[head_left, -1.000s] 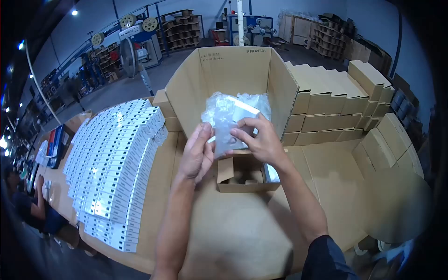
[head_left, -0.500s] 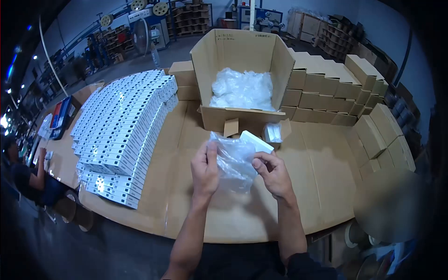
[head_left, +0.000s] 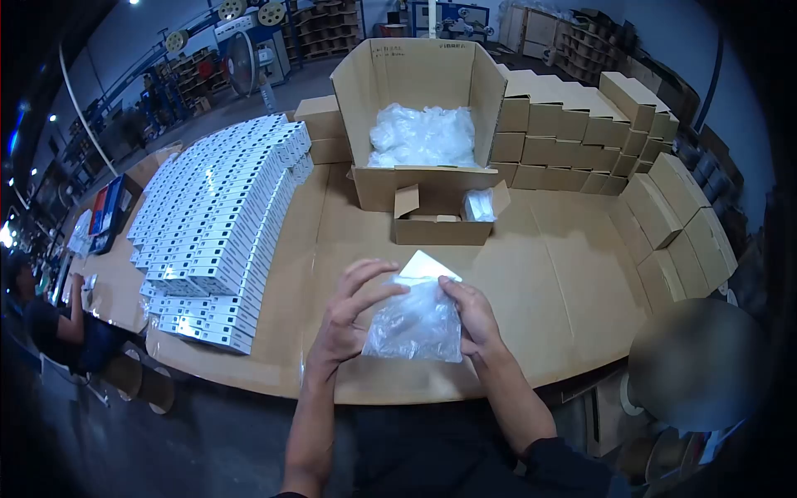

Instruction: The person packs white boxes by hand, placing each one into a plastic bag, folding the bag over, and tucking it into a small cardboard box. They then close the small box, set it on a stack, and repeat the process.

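Note:
A clear plastic bag (head_left: pixel 413 328) hangs upright in front of me, with a flat white box (head_left: pixel 425 266) partly inside it. One corner of the box sticks out above the bag's mouth. My right hand (head_left: pixel 475 315) pinches the bag and box at the upper right, thumb in front. At the left side, my left hand (head_left: pixel 342 311) is open, its fingers stretched toward the bag's mouth and its thumb partly hidden. Just beyond the hands stands a small open carton (head_left: pixel 444 232) with a wrapped white pack (head_left: pixel 479 205) in its right end.
A large carton (head_left: pixel 359 124) holds a heap of clear plastic bags (head_left: pixel 423 137). Stacked white boxes (head_left: pixel 217 220) fill the left of the cardboard-covered table (head_left: pixel 548 274). Brown cartons (head_left: pixel 564 124) are piled at the back right. A person (head_left: pixel 54 319) sits at the far left.
The white box now sits lower and more within the bag. My left hand has loosened its pinch and spread its fingers. The view has shifted, showing more of the small carton.

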`<state>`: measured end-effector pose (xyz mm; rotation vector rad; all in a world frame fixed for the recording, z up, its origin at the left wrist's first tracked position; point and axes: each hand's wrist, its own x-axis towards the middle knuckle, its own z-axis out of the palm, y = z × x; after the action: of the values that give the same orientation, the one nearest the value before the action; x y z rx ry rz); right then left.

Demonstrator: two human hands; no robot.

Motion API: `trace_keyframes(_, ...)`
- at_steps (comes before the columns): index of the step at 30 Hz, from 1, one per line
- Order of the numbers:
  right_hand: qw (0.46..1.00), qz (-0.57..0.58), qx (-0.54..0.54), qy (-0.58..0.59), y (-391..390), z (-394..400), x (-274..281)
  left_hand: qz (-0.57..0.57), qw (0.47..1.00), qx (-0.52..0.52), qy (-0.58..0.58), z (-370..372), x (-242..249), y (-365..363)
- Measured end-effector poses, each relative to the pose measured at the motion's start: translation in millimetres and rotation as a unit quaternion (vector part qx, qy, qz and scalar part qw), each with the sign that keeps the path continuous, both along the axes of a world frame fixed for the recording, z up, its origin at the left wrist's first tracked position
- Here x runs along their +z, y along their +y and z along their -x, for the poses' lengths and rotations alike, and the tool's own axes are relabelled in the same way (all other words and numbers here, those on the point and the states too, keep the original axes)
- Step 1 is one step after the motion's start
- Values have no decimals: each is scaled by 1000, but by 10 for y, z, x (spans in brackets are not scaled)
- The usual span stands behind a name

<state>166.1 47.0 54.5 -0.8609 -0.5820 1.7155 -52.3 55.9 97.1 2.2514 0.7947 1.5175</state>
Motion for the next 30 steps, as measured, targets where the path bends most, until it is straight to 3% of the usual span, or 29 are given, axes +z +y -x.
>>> trace_keyframes(1,1000,6,25,-15,-10,5,8,-49,997,-27,59,32,-15,49)
trace_keyframes(2,999,28,36,-2,-50,5,44,-42,999,-17,26,-9,-92,57)
trace_keyframes(3,999,9,29,-13,-50,-27,-14,74,996,43,-36,-78,-101,-19)
trace_keyframes(5,999,-31,16,-34,-58,-126,-189,296,928,160,-159,-224,-98,-179)
trace_keyframes(9,961,-239,16,-139,-197,-134,-341,303,919,217,-128,-282,-287,-214)
trace_keyframes(10,940,-242,-19,-241,-292,-32,-77,284,926,208,-135,-322,-315,-238)
trace_keyframes(13,923,-136,-74,-353,-288,81,-187,342,907,157,-188,-307,-576,-250)
trace_keyframes(16,921,-167,-136,-326,-346,177,-83,469,845,203,-156,-192,-643,-237)
trace_keyframes(19,897,-182,-147,-374,-395,171,-94,143,911,350,-164,-376,-435,-312)
trace_keyframes(22,885,-174,-140,-409,-431,160,-100,-41,935,348,50,-236,-374,-419)
trace_keyframes(25,877,-206,-152,-406,-440,183,-153,-44,964,238,112,-335,-139,-428)
trace_keyframes(30,851,-258,-173,-424,-435,171,-243,-33,975,178,132,-448,-272,-234)
